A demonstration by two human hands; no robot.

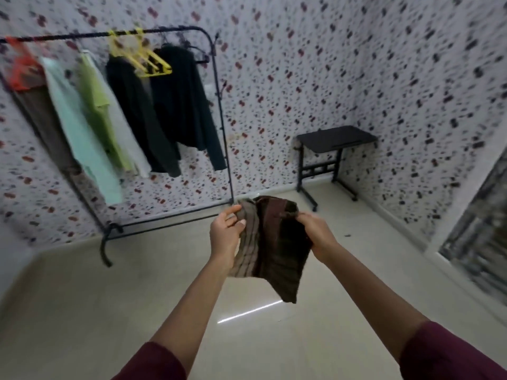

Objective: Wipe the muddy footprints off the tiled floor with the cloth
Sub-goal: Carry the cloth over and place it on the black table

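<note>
At frame centre, the left hand [225, 233] and right hand [315, 229] pinch the cloth's [270, 242] top corners, holding it above the floor [109, 311]. Preparation step, likely; next, lower it onto footprints, none visible.

Both hands hold a brown striped cloth [270, 242] up in the air above the pale floor [82, 311]: left hand [226, 235] pinches its left edge, right hand [315, 233] grips its top right. Clothes rack [219, 111] with hung garments stands left, black side table [336, 139] in the corner. Maroon sleeves [452, 355].
</note>
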